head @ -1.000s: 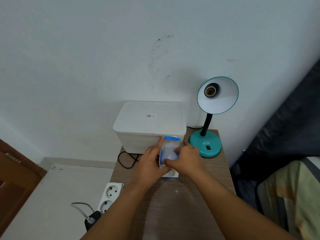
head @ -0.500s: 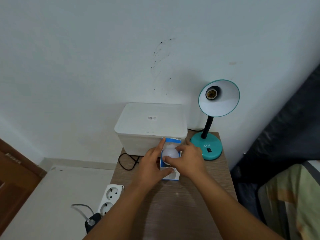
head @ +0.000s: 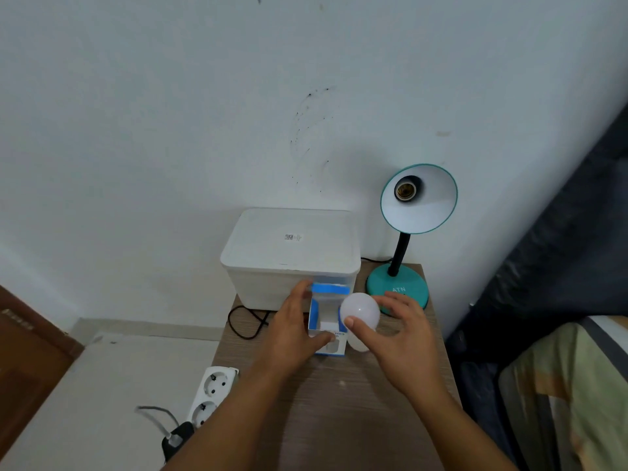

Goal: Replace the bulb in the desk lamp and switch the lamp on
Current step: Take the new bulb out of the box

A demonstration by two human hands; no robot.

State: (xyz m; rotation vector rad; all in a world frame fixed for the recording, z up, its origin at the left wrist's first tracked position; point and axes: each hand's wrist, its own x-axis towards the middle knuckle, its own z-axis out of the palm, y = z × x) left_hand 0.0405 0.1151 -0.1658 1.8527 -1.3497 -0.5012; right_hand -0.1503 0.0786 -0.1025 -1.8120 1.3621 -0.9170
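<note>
The bulb [head: 360, 312], seated inside the carton [head: 328, 322] a second ago, is now lifted clear of it and carried toward 3 o'clock, pinched by the right hand [head: 397, 331]. The carton's interior is now exposed and seen empty. The left hand [head: 292, 329] is shifted slightly toward 9 o'clock along the carton's side.

White storage box [head: 290, 253] on table [head: 339, 419]; power strip [head: 212, 390] left.
</note>
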